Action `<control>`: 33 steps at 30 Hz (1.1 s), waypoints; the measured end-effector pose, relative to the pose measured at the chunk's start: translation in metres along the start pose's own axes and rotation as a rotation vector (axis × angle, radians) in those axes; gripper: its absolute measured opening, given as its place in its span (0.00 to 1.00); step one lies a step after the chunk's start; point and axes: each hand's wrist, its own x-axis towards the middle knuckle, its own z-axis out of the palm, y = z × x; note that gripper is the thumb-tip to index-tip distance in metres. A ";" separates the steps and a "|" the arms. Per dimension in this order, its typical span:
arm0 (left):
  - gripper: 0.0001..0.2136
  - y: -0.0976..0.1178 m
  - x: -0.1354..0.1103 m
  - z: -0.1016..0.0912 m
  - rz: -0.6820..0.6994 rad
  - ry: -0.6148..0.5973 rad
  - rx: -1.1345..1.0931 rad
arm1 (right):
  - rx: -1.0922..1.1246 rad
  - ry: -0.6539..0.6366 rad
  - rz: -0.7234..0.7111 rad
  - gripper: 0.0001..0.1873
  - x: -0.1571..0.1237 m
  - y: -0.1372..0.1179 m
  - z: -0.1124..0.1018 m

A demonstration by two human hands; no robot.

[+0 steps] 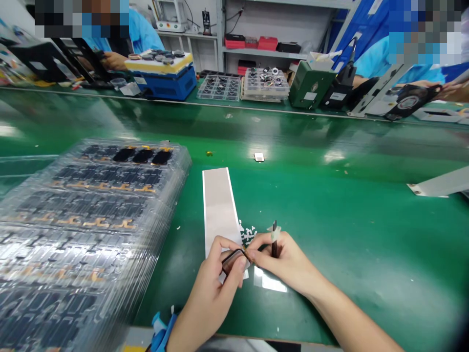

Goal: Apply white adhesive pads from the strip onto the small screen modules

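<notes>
My left hand (216, 278) is closed on a small dark rectangular part (234, 259), held just above the near end of a long white paper strip (219, 205). My right hand (284, 261) meets it from the right, fingertips pinched at the part's edge, and grips dark tweezers (274, 238) that stick upward with a pale tip. A heap of tiny white scraps (247, 234) lies on the green mat beside the strip. A small clear film piece (270, 282) lies under my right hand.
A tall stack of clear plastic trays (84, 220) with dark parts fills the left. A small white piece (259, 157) lies on the green belt (330, 195). Across it are a blue box (166, 80), more trays (266, 83), a green device (308, 85) and two people in blue.
</notes>
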 end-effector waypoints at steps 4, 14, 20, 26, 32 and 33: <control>0.08 0.000 -0.003 -0.001 -0.017 -0.030 0.056 | 0.027 0.030 -0.012 0.22 0.000 -0.001 0.004; 0.12 0.001 -0.004 -0.002 -0.097 -0.082 -0.035 | -0.178 0.173 -0.243 0.13 -0.004 -0.003 0.011; 0.10 -0.003 -0.003 -0.002 -0.050 -0.073 -0.019 | -0.163 0.153 -0.224 0.12 -0.004 -0.003 0.011; 0.07 -0.005 -0.001 -0.001 -0.041 -0.068 -0.001 | -0.128 0.135 -0.212 0.13 -0.002 -0.002 0.012; 0.08 -0.002 0.001 -0.001 -0.037 -0.028 0.056 | -0.165 0.177 -0.238 0.16 -0.001 -0.004 0.007; 0.08 0.000 0.000 -0.001 -0.024 -0.015 0.104 | -0.185 0.223 -0.285 0.17 0.000 -0.004 0.004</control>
